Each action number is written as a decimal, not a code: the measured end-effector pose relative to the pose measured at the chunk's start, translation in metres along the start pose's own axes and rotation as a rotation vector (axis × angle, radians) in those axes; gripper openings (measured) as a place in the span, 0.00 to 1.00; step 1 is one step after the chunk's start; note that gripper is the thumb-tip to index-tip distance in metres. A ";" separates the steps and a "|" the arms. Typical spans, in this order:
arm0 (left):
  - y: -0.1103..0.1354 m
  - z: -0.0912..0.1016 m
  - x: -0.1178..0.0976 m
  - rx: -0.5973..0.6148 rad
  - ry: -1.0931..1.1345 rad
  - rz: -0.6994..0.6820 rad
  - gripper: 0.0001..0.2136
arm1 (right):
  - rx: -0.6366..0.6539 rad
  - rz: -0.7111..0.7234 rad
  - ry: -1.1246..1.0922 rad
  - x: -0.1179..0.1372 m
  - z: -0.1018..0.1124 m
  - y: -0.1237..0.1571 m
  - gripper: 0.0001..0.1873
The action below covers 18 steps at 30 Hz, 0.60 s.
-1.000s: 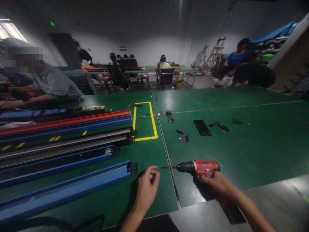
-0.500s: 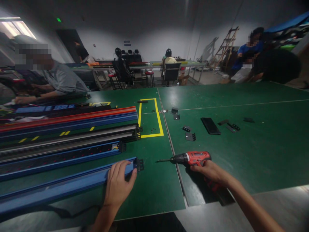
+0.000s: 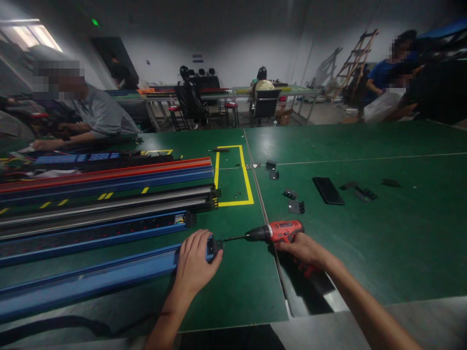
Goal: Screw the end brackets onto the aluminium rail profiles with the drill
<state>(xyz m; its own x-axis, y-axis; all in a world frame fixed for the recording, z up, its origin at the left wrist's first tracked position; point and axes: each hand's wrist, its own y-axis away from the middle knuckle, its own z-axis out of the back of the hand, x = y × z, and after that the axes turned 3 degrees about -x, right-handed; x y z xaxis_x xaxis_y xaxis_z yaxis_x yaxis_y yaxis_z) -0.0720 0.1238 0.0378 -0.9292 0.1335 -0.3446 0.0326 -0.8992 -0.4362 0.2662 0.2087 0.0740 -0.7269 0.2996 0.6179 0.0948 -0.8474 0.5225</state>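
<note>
My left hand [image 3: 197, 265] grips the right end of a long blue rail [image 3: 120, 270], its fingers over the top and thumb by the black end cap [image 3: 218, 244]. A red and black cordless drill [image 3: 286, 230] is in my right hand [image 3: 306, 250], held level and pointing left. Its long thin bit [image 3: 235, 238] reaches the end cap; whether the tip sits in a screw is too small to tell. Beyond my left hand lies another blue rail [image 3: 146, 228] with an open top and a dark inside.
Black and silver rails [image 3: 146, 206] and a red rail [image 3: 175, 167] lie farther back on the green table [image 3: 383, 243]. Right of the seam are small black brackets [image 3: 296, 207] and a black phone-like slab [image 3: 328, 190]. A co-worker in grey [image 3: 105, 114] sits at the far left.
The drill has moved left, bringing its bit from a gap away up to the end cap. My left hand has shifted right toward the rail's end, its thumb now by the cap.
</note>
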 end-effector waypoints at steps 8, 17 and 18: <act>-0.031 -0.001 -0.008 0.239 0.037 0.062 0.12 | 0.012 0.033 0.011 0.012 -0.006 -0.010 0.16; -0.046 -0.008 -0.003 0.335 0.128 0.098 0.04 | 0.010 0.029 0.030 0.019 -0.007 -0.014 0.14; -0.046 -0.008 -0.003 0.334 0.134 0.101 0.04 | 0.009 0.030 0.026 0.019 -0.007 -0.015 0.14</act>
<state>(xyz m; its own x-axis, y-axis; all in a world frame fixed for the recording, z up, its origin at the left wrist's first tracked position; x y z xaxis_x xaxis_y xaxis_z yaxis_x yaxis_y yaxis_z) -0.0678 0.1681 0.0518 -0.8701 0.0712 -0.4876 -0.0211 -0.9940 -0.1074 0.2460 0.2235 0.0739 -0.7411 0.2629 0.6178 0.1228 -0.8516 0.5096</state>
